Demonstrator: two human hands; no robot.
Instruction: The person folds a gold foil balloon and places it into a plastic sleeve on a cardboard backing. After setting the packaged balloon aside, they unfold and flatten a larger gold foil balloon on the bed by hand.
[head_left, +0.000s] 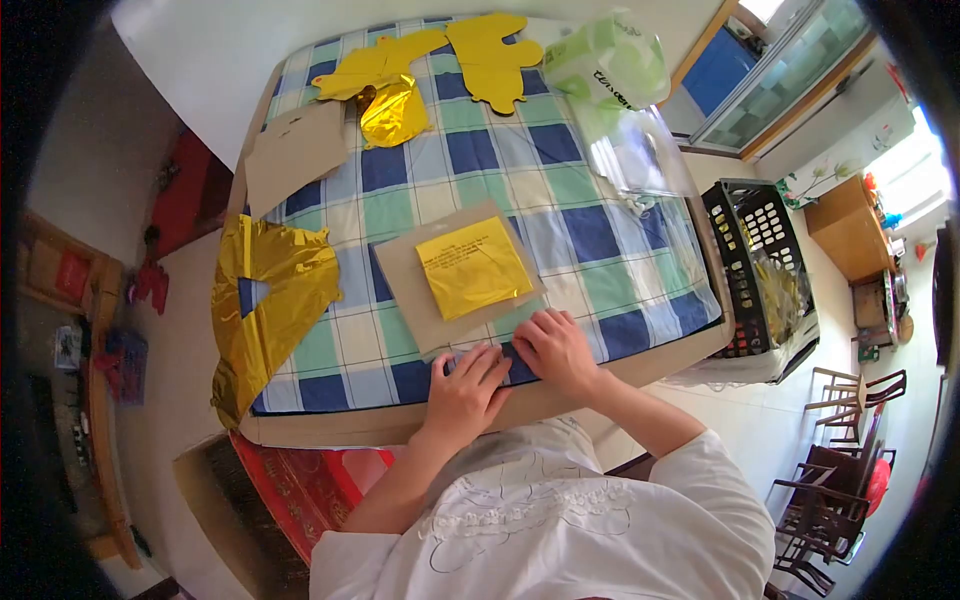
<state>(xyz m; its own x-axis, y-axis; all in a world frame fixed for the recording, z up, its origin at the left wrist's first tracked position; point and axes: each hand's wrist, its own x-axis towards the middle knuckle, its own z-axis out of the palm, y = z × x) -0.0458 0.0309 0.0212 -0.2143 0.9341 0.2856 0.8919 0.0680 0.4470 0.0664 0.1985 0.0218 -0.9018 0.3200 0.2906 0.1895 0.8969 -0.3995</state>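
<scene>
Head | L hand [466,388], R hand [555,350] cover cardboard [400,275] near edge

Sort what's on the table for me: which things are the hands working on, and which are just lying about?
In hand:
left hand and right hand, flat at the near edge of the clear sleeve
folded gold foil inside it

Lying about:
loose gold foil piece
cardboard sheet
yellow cut-outs
green-printed bag
black crate

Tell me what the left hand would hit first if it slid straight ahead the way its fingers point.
Probably the brown cardboard sheet just ahead of the left hand, and further on, the folded gold foil lying on that sheet. Depth is hard to judge.
</scene>
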